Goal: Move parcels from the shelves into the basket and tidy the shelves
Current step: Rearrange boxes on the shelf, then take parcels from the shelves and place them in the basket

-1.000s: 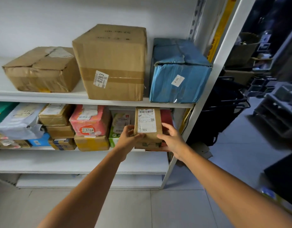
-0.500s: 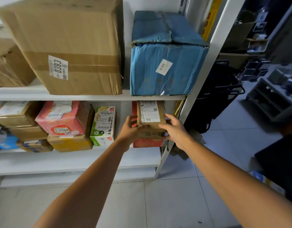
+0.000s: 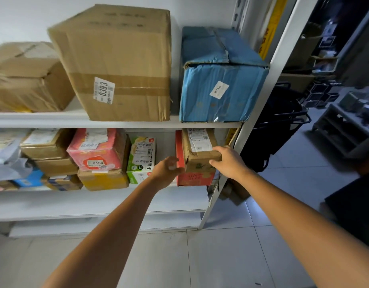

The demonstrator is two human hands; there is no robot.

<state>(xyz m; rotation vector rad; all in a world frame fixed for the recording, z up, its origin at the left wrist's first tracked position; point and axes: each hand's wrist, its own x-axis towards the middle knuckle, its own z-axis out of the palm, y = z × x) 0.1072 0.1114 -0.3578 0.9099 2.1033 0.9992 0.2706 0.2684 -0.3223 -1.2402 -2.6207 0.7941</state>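
Observation:
A small brown parcel [image 3: 197, 154] with a white label lies on a red box [image 3: 192, 178] at the right end of the middle shelf [image 3: 96, 202]. My right hand [image 3: 228, 162] grips its front right corner, fingers on top and thumb on the front face. Blurred, my left hand [image 3: 166, 170] sits just left of the parcel with loosely curled fingers, level with its lower left edge and holding nothing. A black basket [image 3: 279, 123] stands on the floor to the right of the white shelf post [image 3: 260, 96].
The upper shelf carries a big brown box marked 0393 [image 3: 119, 65], a blue box [image 3: 221, 80] and another brown box [image 3: 25, 80]. On the middle shelf are a green-white carton [image 3: 141, 159], a pink parcel [image 3: 94, 150], a yellow box [image 3: 102, 180] and several more parcels. Grey racks stand far right.
The small brown parcel has gone back onto the red box, deeper into the shelf. My left hand has come off its left side; my right hand still holds it.

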